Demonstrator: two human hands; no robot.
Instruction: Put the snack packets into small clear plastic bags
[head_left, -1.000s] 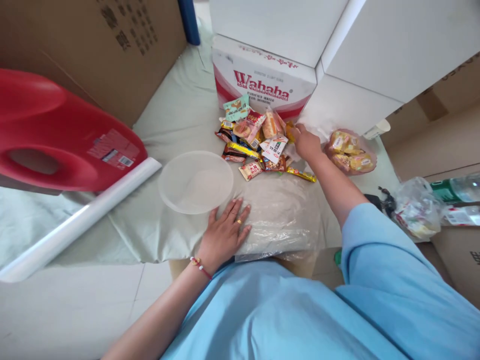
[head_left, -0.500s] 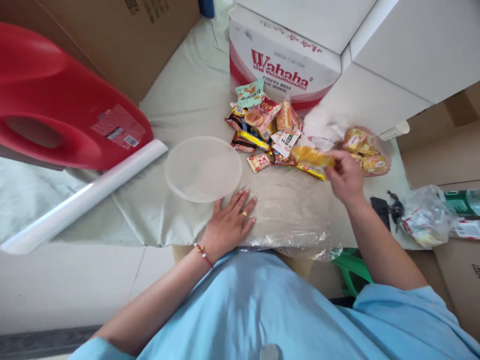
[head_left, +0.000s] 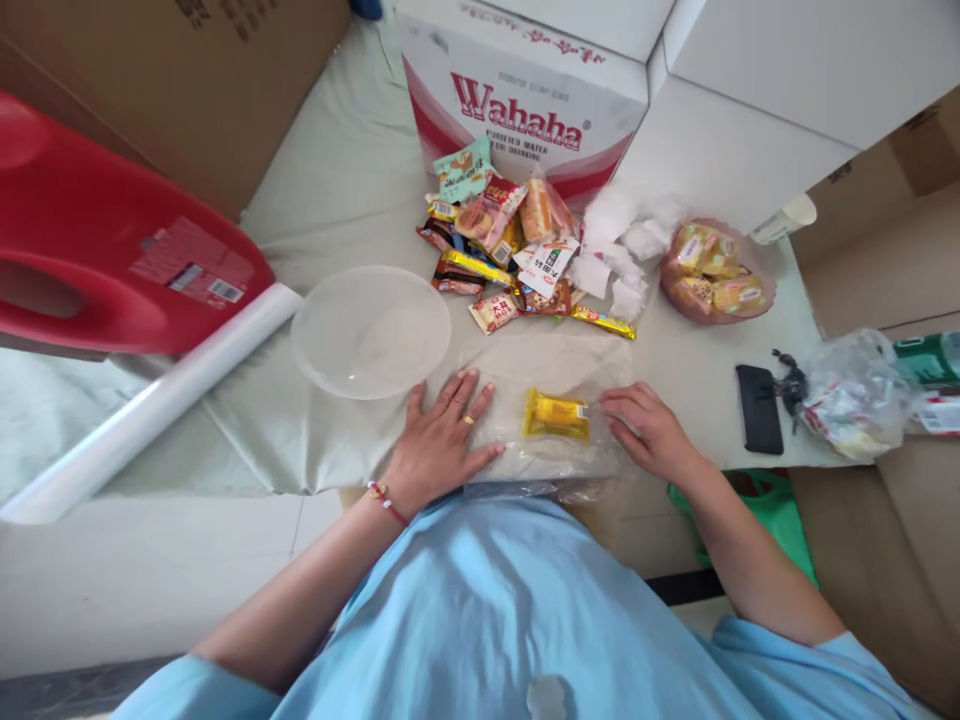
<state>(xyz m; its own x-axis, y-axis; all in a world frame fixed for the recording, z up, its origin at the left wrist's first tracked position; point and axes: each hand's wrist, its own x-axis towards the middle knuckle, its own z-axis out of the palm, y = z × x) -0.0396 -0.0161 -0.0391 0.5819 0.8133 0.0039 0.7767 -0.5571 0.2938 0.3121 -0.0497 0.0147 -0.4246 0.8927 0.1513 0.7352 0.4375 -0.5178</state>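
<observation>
My left hand [head_left: 442, 430] lies flat, fingers spread, on a sheet of clear plastic film [head_left: 551, 375] at the table's near edge. A yellow snack packet [head_left: 556, 415] rests on the film between my hands. My right hand [head_left: 645, 428] sits just right of the packet, fingers curled down onto the film's edge; I cannot make out whether it pinches the film. Behind the film lies a pile of wrapped snacks [head_left: 502, 255]. A clear plastic bowl [head_left: 370, 330] stands empty to the left of the film.
A Wahaha carton [head_left: 525, 110] and white boxes stand at the back. A red jug [head_left: 112, 260] and a roll of film [head_left: 150, 410] lie at left. A wrapped bowl of snacks [head_left: 714, 280], a black phone [head_left: 757, 408] and a plastic bag [head_left: 855, 405] sit at right.
My right hand took a yellow packet from the pile, carried it toward me and set it on the film. My left hand has stayed flat on the film.
</observation>
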